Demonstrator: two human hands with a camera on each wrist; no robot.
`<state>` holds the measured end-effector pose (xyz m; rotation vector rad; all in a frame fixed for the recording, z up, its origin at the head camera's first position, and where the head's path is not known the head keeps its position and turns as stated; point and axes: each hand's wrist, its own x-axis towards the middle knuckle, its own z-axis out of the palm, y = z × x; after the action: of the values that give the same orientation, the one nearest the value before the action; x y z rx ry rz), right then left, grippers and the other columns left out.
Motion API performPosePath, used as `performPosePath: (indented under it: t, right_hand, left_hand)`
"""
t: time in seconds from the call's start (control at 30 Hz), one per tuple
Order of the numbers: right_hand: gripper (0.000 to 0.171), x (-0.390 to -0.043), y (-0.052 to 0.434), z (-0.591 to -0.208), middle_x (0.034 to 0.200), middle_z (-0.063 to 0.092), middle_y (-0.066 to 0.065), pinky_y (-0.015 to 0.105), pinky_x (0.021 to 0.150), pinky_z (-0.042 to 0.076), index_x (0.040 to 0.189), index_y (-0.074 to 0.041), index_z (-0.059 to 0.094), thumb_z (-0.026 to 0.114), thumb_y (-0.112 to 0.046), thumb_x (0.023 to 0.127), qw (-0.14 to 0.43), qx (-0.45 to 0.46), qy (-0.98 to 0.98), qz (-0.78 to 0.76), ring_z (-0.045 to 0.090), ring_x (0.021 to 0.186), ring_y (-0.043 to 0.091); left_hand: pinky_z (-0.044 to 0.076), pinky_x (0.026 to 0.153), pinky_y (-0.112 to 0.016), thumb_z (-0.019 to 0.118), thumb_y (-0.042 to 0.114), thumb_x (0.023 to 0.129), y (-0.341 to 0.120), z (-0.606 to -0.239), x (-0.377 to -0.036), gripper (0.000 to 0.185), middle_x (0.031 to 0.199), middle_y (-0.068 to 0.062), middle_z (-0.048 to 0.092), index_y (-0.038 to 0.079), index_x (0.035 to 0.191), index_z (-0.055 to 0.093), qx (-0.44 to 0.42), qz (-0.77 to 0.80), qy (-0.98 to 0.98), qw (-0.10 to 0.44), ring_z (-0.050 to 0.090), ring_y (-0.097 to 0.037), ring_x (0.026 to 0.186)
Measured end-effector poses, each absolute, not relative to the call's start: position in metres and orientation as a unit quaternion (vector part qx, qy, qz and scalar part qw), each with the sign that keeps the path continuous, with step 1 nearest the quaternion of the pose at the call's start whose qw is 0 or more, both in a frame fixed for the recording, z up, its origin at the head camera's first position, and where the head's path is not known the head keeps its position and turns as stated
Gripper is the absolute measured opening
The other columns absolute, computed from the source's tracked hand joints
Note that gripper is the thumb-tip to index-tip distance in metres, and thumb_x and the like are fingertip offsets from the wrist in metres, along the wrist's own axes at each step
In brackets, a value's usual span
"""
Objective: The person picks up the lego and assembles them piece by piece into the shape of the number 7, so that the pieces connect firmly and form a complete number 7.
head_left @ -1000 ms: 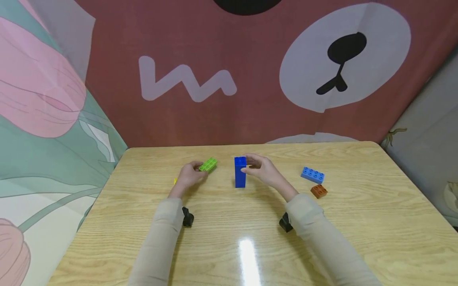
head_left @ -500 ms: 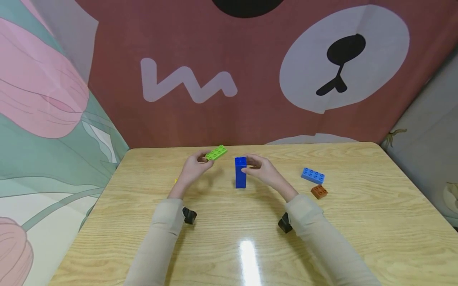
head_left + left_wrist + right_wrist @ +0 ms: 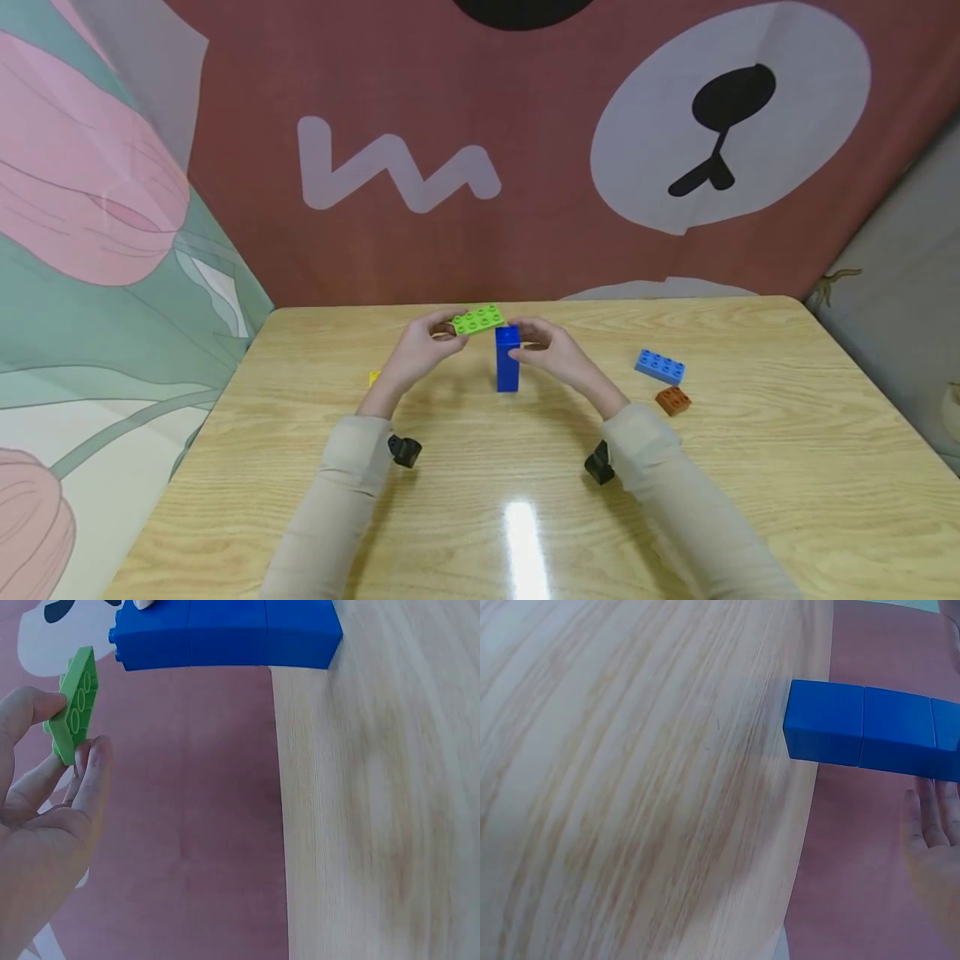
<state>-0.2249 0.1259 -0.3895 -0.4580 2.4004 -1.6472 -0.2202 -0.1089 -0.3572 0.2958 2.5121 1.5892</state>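
Two hands work over the wooden table [image 3: 525,467], and there are five loose pieces in sight: one green plate [image 3: 478,319], one dark blue tower [image 3: 507,359], one light blue brick [image 3: 659,367], one brown brick [image 3: 672,401] and one small yellow piece [image 3: 374,377]. The left hand [image 3: 420,352] pinches the green plate by its near end between thumb and fingertips, holding it in the air just left of and level with the tower's top; the plate shows two rows of studs, eight as far as can be counted. The right hand [image 3: 551,354] has thumb and fingers closed round the upper part of the tower, which stands upright on the table near its far edge; the wrist views show it built of three stacked blocks. The light blue brick and the brown brick lie close together, well to the right of the hands. The yellow piece is mostly hidden behind the left hand, so its shape cannot be made out. In the right wrist view only the edge of the palm [image 3: 936,847] shows, the fingers cut off; the left wrist view cuts off the tower's upper side
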Motion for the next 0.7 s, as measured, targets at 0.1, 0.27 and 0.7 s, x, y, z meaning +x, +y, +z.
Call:
performPosePath:
  t: [0.1, 0.27, 0.7]
  right_hand:
    - [0.055, -0.227, 0.127, -0.39, 0.14, 0.049, 0.019, 0.048, 0.105, 0.046, 0.142, -0.007, 0.042, 0.064, -0.015, 0.092, 0.101, -0.161, 0.804, -0.563, 0.047, 0.13, 0.036]
    - [0.058, -0.229, 0.129, -0.39, 0.143, 0.046, 0.017, 0.048, 0.105, 0.046, 0.144, -0.009, 0.039, 0.063, -0.017, 0.093, 0.109, -0.168, 0.793, -0.576, 0.045, 0.132, 0.034]
    - [0.046, -0.226, 0.128, -0.385, 0.144, 0.047, 0.012, 0.05, 0.113, 0.035, 0.14, -0.008, 0.047, 0.057, -0.017, 0.096, 0.042, -0.221, 0.776, -0.589, 0.044, 0.134, 0.03]
  left_hand:
    - [0.055, 0.085, -0.03, 0.063, 0.018, 0.091, -0.106, -0.356, -0.218, 0.048, 0.121, -0.012, 0.059, 0.015, 0.137, 0.052, 0.113, 0.525, 0.84, 0.077, 0.06, -0.025, 0.109]
    - [0.055, 0.085, -0.03, 0.063, 0.016, 0.091, -0.102, -0.358, -0.218, 0.048, 0.118, -0.013, 0.059, 0.013, 0.137, 0.052, 0.13, 0.52, 0.84, 0.08, 0.06, -0.024, 0.107]
    - [0.055, 0.09, -0.034, 0.061, 0.016, 0.092, -0.095, -0.358, -0.216, 0.048, 0.118, -0.012, 0.058, 0.014, 0.139, 0.05, 0.151, 0.509, 0.841, 0.097, 0.058, -0.024, 0.109]
